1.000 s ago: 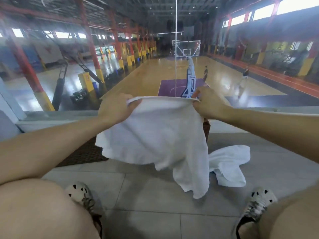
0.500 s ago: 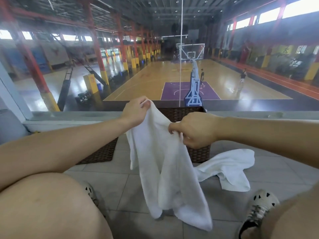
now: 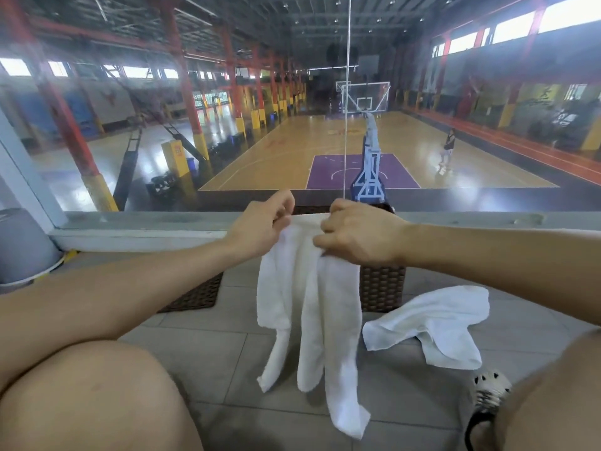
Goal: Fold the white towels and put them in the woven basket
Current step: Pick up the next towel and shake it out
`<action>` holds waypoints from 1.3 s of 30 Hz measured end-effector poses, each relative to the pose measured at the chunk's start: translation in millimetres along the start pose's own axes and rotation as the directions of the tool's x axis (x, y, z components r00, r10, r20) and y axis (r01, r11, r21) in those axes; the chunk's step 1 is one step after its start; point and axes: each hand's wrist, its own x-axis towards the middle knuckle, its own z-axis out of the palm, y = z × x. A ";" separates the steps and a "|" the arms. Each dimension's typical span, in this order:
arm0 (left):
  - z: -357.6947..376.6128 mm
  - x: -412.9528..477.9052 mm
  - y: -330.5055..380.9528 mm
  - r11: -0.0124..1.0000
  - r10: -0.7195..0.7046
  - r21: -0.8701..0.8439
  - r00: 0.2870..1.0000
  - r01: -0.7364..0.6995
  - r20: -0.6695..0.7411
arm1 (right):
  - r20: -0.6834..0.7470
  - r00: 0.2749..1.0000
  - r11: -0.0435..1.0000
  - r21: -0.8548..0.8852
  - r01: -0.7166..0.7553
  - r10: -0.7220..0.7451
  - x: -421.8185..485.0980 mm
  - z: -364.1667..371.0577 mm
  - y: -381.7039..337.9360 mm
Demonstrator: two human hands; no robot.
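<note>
A white towel (image 3: 312,314) hangs in folds in front of me, held up by its top edge. My left hand (image 3: 260,227) pinches that edge on the left, and my right hand (image 3: 357,236) grips it close by on the right. Behind the towel stands the dark woven basket (image 3: 382,284), mostly hidden by the towel and my arms. A second white towel (image 3: 432,323) lies crumpled on the tiled floor, to the right of the basket.
A glass wall with a concrete sill (image 3: 146,222) runs just behind the basket. A grey tub (image 3: 22,249) sits at the far left. My knees and a shoe (image 3: 487,392) frame the grey floor tiles below.
My hands came together from a wide spread, so the towel went from stretched flat to hanging doubled in narrow folds. The right hand rose back to the top edge.
</note>
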 end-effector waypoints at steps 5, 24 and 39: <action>27.0 -3.5 -9.7 0.969 0.205 0.120 0.973 -0.217 0.103 | 0.167 0.820 0.821 0.080 -0.565 0.548 10.3 -7.2 8.3; 53.7 15.4 -16.1 0.924 -0.189 0.377 0.936 0.068 0.296 | 0.007 0.562 0.554 0.165 -0.816 0.827 -21.6 -13.5 41.6; -17.4 10.9 -58.7 0.879 0.004 0.467 0.980 -0.098 0.199 | 0.313 0.405 0.385 0.125 -0.914 0.859 -61.6 15.0 52.3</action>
